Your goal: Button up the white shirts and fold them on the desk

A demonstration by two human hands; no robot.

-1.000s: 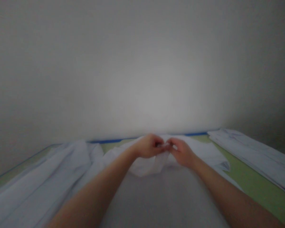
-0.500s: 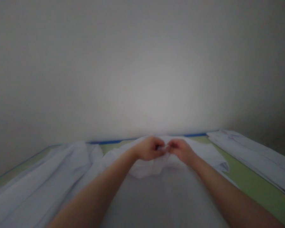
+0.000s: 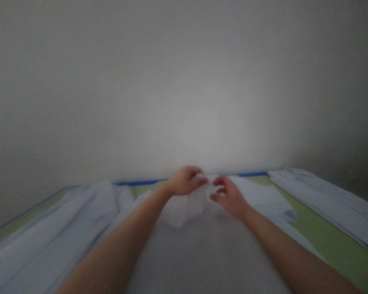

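Observation:
A white shirt (image 3: 208, 253) spreads from the foreground to the far part of the table, with a sleeve (image 3: 272, 200) lying out to the right. My left hand (image 3: 185, 180) is closed, pinching a gathered fold of the thin white cloth and lifting it a little. Just right of it, my right hand (image 3: 231, 198) has its fingers apart and curved. It is close to the raised fold, with nothing visible in its grasp. The picture is dim and blurred, so the fine detail at the fingertips does not show.
More white cloth (image 3: 58, 237) lies loosely along the left side. A folded white garment (image 3: 328, 204) rests at the right on the green tabletop (image 3: 346, 261). Behind the table's blue edge (image 3: 138, 182) rises a plain grey wall (image 3: 184, 90).
The hands, close together before, have drawn apart. My left hand has moved up and left with the cloth; the fingers of my right hand have opened and let go.

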